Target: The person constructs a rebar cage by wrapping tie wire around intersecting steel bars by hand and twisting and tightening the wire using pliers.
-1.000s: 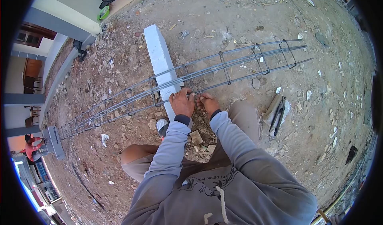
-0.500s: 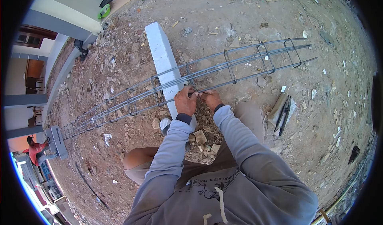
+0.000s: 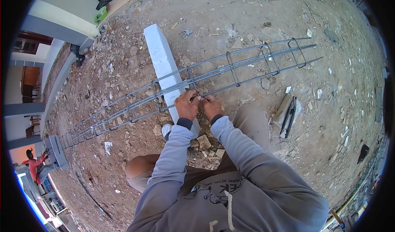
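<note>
A long cage of steel bars and square stirrups (image 3: 233,69) runs from the far left to the right, resting across a pale block beam (image 3: 161,59). My left hand (image 3: 187,105) is closed at the cage's near bar, just right of the beam, with its fingers round a stirrup corner. Close beside it, my right hand (image 3: 212,106) has its fingers pinched together at the same bar. Whatever small thing lies between the fingertips is too hidden to name.
At the far left a person in red (image 3: 36,165) is by a second grey block (image 3: 56,151) under the cage's end. Black-handled pliers or cutters (image 3: 289,117) lie on a broken piece at the right. Rubble (image 3: 203,142) lies between my legs. A green bowl (image 3: 100,13) is near the wall.
Both hands stay at the same stirrup corner; my right hand's fingers have shifted and its wrist has turned slightly. The view has moved a little. The person in red has shifted posture.
</note>
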`<action>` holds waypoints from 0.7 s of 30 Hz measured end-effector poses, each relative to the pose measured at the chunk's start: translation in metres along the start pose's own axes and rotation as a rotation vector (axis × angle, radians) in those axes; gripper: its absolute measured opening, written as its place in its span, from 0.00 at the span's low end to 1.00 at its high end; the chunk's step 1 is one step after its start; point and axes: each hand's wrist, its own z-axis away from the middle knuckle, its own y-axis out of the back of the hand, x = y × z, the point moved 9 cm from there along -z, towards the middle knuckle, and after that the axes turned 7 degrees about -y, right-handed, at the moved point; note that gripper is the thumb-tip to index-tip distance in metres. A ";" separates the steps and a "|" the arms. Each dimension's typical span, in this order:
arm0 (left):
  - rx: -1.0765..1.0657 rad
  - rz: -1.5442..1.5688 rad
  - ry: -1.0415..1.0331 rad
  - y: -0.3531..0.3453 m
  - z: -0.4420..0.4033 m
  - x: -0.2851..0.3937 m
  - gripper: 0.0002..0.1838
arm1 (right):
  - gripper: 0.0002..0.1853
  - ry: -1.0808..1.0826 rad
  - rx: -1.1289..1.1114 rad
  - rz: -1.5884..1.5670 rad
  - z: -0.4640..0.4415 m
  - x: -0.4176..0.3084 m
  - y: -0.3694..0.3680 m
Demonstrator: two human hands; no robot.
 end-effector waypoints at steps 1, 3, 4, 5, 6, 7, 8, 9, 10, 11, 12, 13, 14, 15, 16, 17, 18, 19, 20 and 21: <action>-0.005 0.001 -0.001 0.001 0.000 0.001 0.12 | 0.11 0.058 0.072 0.081 0.004 -0.007 0.003; -0.013 0.019 -0.007 0.000 0.000 0.000 0.12 | 0.11 0.061 0.097 0.167 0.011 -0.015 0.003; -0.016 0.030 -0.012 0.000 -0.001 0.000 0.12 | 0.11 0.064 0.111 0.210 0.012 -0.018 0.004; 0.002 0.026 -0.052 0.001 -0.003 0.003 0.11 | 0.11 0.110 0.112 0.228 0.013 -0.022 0.003; 0.018 0.022 -0.091 0.004 -0.004 0.007 0.11 | 0.10 0.154 0.113 0.245 0.014 -0.024 0.003; 0.034 0.018 -0.128 0.005 -0.003 0.011 0.10 | 0.10 0.196 0.112 0.262 0.015 -0.025 0.002; 0.027 0.033 -0.115 0.003 -0.003 0.009 0.10 | 0.10 0.220 0.118 0.307 0.015 -0.024 0.002; 0.021 0.045 -0.103 0.003 -0.005 0.008 0.10 | 0.10 0.245 0.122 0.350 0.014 -0.027 0.001; 0.014 0.055 -0.089 0.004 -0.005 0.005 0.10 | 0.09 0.268 0.124 0.392 0.015 -0.029 -0.001; 0.007 0.050 -0.080 0.004 -0.005 0.003 0.09 | 0.09 0.261 0.107 0.378 0.015 -0.027 -0.001; 0.002 0.047 -0.070 0.004 -0.005 0.004 0.09 | 0.09 0.255 0.090 0.365 0.019 -0.034 0.002; -0.005 0.046 -0.059 0.004 -0.005 0.003 0.09 | 0.08 0.247 0.073 0.354 0.021 -0.037 0.003; -0.020 0.080 -0.017 0.002 -0.004 -0.002 0.09 | 0.08 0.269 0.081 0.359 0.022 -0.037 0.002; -0.034 0.116 0.024 0.000 -0.003 -0.006 0.09 | 0.08 0.291 0.090 0.364 0.023 -0.038 0.002; -0.048 0.152 0.065 -0.003 -0.002 -0.010 0.09 | 0.08 0.314 0.098 0.370 0.023 -0.039 0.003; -0.038 0.130 0.031 -0.002 -0.003 -0.008 0.09 | 0.07 0.339 0.105 0.393 0.025 -0.040 0.003; -0.027 0.106 -0.005 0.000 -0.005 -0.005 0.09 | 0.07 0.366 0.110 0.415 0.027 -0.043 0.002; -0.015 0.081 -0.040 0.002 -0.006 -0.002 0.09 | 0.07 0.393 0.115 0.437 0.028 -0.046 0.001; -0.019 0.070 -0.046 0.003 -0.006 -0.002 0.09 | 0.06 0.393 0.117 0.436 0.028 -0.046 0.000; -0.022 0.060 -0.054 0.004 -0.007 0.000 0.09 | 0.06 0.393 0.119 0.435 0.027 -0.045 -0.001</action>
